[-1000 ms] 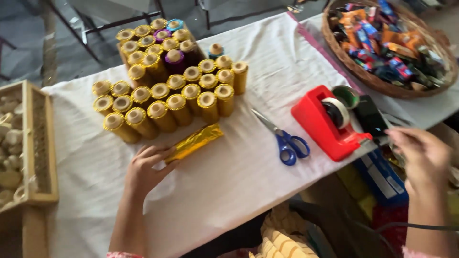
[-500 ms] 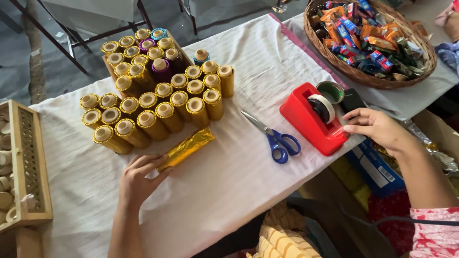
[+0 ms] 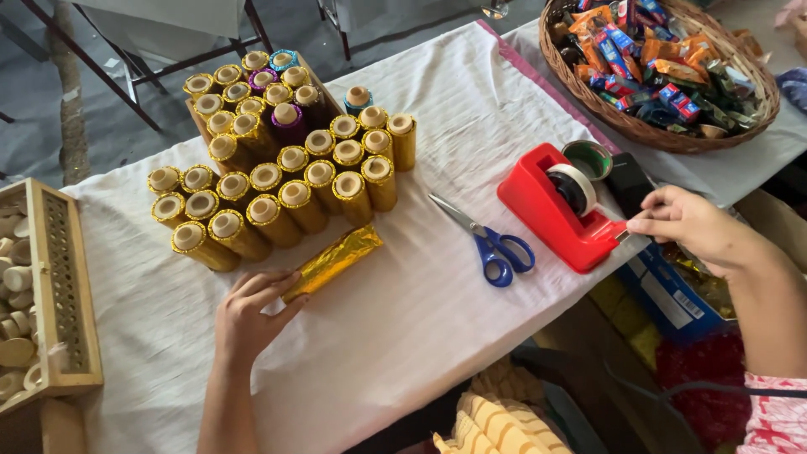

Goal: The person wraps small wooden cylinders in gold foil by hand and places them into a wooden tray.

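Your left hand (image 3: 245, 318) clamps the gold foil roll (image 3: 334, 261) flat on the desk (image 3: 403, 328), beside the gold spools (image 3: 277, 181). Your right hand (image 3: 685, 225) pinches tape at the red tape dispenser (image 3: 559, 210); next, tear a strip cleanly.

Beside the glossy red plastic tape dispenser (image 3: 555, 214) we see a shiny, crinkled gold foil roll (image 3: 336, 261), matt white cloth (image 3: 420, 319) and a woven wicker basket (image 3: 639, 126).
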